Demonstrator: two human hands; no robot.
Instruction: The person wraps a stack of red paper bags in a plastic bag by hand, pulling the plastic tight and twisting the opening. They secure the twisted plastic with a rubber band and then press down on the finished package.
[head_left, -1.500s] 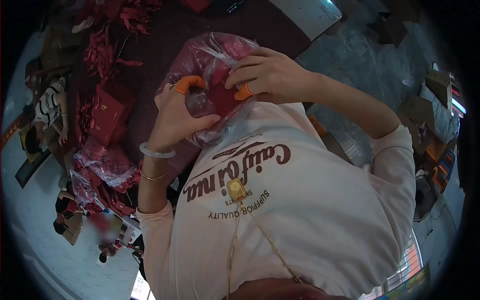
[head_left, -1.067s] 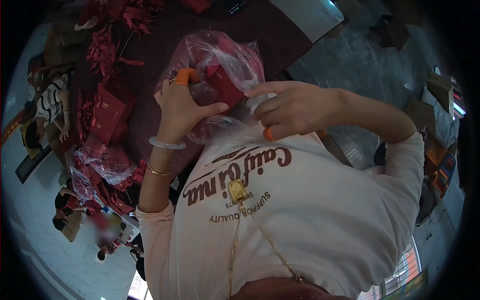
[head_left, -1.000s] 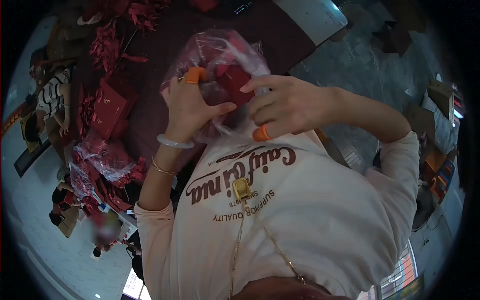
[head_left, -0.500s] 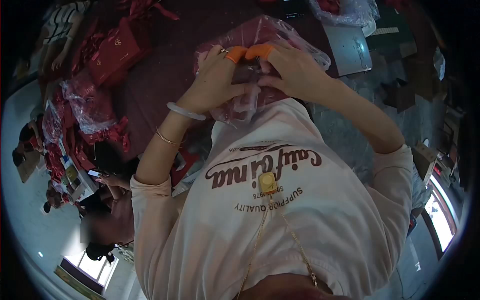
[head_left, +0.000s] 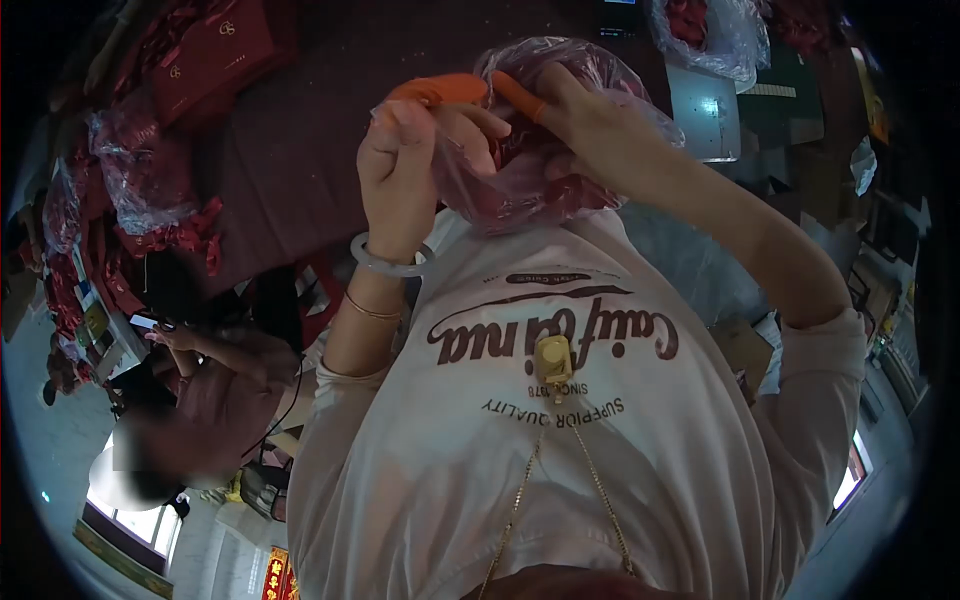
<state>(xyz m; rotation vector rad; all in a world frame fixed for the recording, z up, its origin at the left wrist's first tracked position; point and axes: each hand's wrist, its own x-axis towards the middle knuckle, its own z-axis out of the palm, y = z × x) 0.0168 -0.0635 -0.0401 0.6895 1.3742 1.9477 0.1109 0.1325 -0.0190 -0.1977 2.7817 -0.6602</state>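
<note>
A clear plastic bag [head_left: 600, 195] with red items [head_left: 515, 145] inside lies bunched at the table's near edge, against the white shirt. My left hand [head_left: 410, 150], with an orange cover on a finger and a pale bangle at the wrist, pinches the left rim of the bag. At the upper opening, my right hand [head_left: 590, 125] grips the plastic, its orange-covered finger pointing left towards the left one. Some of its other fingers are hidden by the hand and the film.
Red boxes [head_left: 215, 60] and plastic-wrapped red goods [head_left: 145, 175] are at the left of the dark red tablecloth [head_left: 300, 150]. A silver laptop [head_left: 705, 110] and another bag [head_left: 710, 40] lie at the right. A seated person [head_left: 235, 385] holds a phone at the lower left.
My hands have moved apart from their near-touching position. The left has turned upright and pulls the rim leftward; the bag is opened wider and its red contents show more.
</note>
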